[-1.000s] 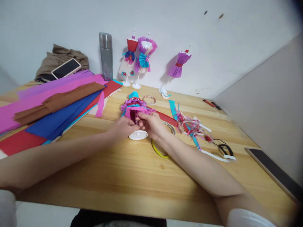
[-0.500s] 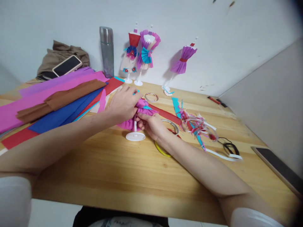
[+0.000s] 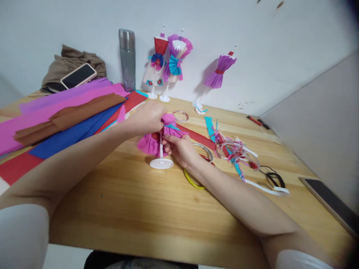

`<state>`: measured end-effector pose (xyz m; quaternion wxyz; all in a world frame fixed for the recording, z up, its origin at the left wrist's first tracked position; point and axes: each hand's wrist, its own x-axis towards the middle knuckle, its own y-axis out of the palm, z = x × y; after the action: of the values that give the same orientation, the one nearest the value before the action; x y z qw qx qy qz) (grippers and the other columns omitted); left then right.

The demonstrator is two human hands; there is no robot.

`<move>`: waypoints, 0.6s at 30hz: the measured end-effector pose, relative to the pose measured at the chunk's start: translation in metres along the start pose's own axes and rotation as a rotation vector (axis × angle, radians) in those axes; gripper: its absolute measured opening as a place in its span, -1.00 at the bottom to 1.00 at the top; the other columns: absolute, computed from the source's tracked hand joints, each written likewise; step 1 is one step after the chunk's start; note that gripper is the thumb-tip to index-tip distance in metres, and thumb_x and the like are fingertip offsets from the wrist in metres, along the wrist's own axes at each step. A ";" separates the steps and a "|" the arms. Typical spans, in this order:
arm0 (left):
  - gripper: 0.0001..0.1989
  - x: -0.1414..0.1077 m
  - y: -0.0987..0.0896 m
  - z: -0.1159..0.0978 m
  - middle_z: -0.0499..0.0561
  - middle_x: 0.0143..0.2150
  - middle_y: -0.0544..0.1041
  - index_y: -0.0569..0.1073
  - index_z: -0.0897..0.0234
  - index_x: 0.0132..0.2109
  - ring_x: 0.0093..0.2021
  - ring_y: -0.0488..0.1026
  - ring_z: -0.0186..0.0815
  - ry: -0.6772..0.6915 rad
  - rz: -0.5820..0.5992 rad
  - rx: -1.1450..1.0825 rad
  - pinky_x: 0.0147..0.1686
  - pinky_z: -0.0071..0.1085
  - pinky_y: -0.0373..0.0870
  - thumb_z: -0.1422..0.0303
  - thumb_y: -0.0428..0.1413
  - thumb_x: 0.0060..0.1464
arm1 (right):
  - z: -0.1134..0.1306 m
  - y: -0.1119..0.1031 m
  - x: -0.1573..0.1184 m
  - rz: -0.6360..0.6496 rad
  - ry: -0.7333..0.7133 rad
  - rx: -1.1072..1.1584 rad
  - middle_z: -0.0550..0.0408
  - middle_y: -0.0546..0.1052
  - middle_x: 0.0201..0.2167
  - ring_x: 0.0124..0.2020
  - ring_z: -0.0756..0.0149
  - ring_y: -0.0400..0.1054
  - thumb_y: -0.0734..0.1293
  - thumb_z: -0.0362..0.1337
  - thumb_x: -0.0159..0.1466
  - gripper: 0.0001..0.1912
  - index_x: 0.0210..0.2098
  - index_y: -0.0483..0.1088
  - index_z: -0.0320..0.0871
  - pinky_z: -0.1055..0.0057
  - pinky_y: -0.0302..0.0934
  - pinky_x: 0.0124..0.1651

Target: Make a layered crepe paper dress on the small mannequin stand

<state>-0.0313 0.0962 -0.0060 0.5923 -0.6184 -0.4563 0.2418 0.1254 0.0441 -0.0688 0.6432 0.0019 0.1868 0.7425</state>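
Observation:
A pink crepe paper dress (image 3: 151,146) with a blue strip at its waist is on a small white mannequin stand (image 3: 161,163), whose round base rests on the table. My left hand (image 3: 150,116) is closed at the upper left of the dress, fingertips mostly hidden behind the hand and paper. From the right, my right hand (image 3: 181,148) pinches the ruffled paper between thumb and fingers, close to the stand's post. Behind the hands lies a red paper strip (image 3: 198,137). A yellow tape roll (image 3: 193,181) sits beneath my right forearm.
Folded crepe paper sheets (image 3: 67,116) spread across the left. Several dressed mannequins, such as the purple one (image 3: 218,73), and a grey bottle (image 3: 127,61) stand along the wall. A heap of paper scraps (image 3: 232,149), a black cord (image 3: 275,179) and a dark tablet-like device (image 3: 331,201) lie right.
My left hand has turned, its fingers now curled in and more hidden, baring more of the skirt's left side. My right hand keeps its pinch. The camera view has shifted slightly.

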 end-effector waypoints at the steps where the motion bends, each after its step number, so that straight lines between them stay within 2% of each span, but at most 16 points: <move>1: -0.86 0.000 -0.002 -0.001 0.09 -0.51 0.52 0.57 0.26 -0.42 -0.33 0.50 -0.13 -0.008 0.007 0.036 -0.26 -0.29 0.37 0.47 0.11 0.01 | -0.001 0.000 0.000 -0.002 -0.001 0.002 0.08 0.50 -0.70 -0.73 0.46 0.30 0.48 -0.34 0.05 -0.84 -0.59 0.46 -0.22 0.57 0.18 -0.69; 9: -0.87 -0.001 -0.005 -0.007 0.08 -0.47 0.55 0.60 0.28 -0.40 -0.36 0.49 -0.15 -0.010 0.107 0.016 -0.31 -0.29 0.31 0.47 0.14 -0.06 | 0.000 0.005 0.001 -0.005 -0.040 0.089 0.13 0.56 -0.58 -0.70 0.48 0.33 0.57 -0.25 0.01 -0.78 -0.48 0.49 -0.20 0.57 0.13 -0.70; 14: -0.88 0.000 -0.003 -0.001 0.04 -0.50 0.53 0.56 0.23 -0.44 -0.32 0.51 -0.14 0.067 0.066 -0.015 -0.29 -0.29 0.31 0.48 0.13 -0.09 | 0.002 0.007 0.003 -0.052 -0.027 0.112 0.20 0.48 -0.66 -0.72 0.53 0.24 0.53 -0.27 -0.01 -0.82 -0.50 0.47 -0.19 0.59 0.03 -0.70; 18: -0.91 0.000 0.000 0.003 0.03 -0.47 0.55 0.55 0.21 -0.45 -0.22 0.54 -0.11 0.069 0.024 -0.148 -0.19 -0.30 0.36 0.47 0.15 -0.14 | 0.003 0.008 0.002 -0.046 -0.022 0.113 0.21 0.46 -0.67 -0.72 0.54 0.21 0.53 -0.26 -0.05 -0.79 -0.50 0.47 -0.21 0.57 0.02 -0.69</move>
<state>-0.0339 0.0981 -0.0061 0.5575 -0.6739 -0.4449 0.1928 0.1180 0.0458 -0.0645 0.6609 0.0420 0.2214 0.7158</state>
